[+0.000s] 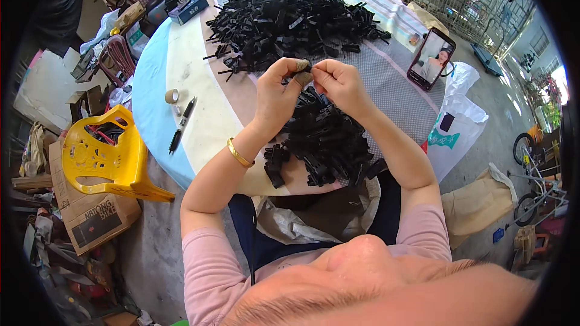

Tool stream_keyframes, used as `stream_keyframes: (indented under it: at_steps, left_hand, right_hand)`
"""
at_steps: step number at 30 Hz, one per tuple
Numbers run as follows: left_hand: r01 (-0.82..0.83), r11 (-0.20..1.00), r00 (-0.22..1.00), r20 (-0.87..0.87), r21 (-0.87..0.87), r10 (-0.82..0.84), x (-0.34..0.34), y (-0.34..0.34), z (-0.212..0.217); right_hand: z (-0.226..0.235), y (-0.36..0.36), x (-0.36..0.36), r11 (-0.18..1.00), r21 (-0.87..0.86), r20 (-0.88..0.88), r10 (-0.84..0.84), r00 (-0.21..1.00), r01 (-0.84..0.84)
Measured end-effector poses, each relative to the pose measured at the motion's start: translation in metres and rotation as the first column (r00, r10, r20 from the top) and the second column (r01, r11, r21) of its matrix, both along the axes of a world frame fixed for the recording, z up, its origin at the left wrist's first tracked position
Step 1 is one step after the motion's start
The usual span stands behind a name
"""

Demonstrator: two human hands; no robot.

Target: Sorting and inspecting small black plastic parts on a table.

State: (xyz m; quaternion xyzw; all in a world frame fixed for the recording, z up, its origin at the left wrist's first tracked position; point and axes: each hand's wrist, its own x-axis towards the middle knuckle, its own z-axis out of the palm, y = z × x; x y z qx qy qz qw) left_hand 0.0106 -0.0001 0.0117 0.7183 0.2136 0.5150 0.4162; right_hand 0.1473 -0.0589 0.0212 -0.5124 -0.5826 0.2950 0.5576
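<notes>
Above the round cloth-covered desk (181, 66), left hand (279, 87) and right hand (339, 81) pinch one small black plastic piece (304, 66) between taped fingertips, mostly hidden; its shape is unclear. Black plastic clip heaps (326, 139) lie beneath.

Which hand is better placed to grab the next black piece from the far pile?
Left hand, probably: it sits nearer the far pile of black plastic pieces. Right hand pinches the small black piece too.
</notes>
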Motion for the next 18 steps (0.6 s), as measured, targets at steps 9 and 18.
stream_keyframes:
  at_steps: [9,18]
  left_hand:
    - [0.019,0.996,1.000,-0.022,-0.088,-0.021,-0.001,0.001,0.003]
    - [0.547,0.626,0.835,0.407,-0.555,-0.369,-0.009,0.013,0.007]
  right_hand:
    - [-0.011,0.010,0.001,0.989,0.149,0.019,0.012,1.000,-0.014]
    - [0.001,0.004,0.014,0.905,0.425,0.170,-0.059,0.984,-0.019]
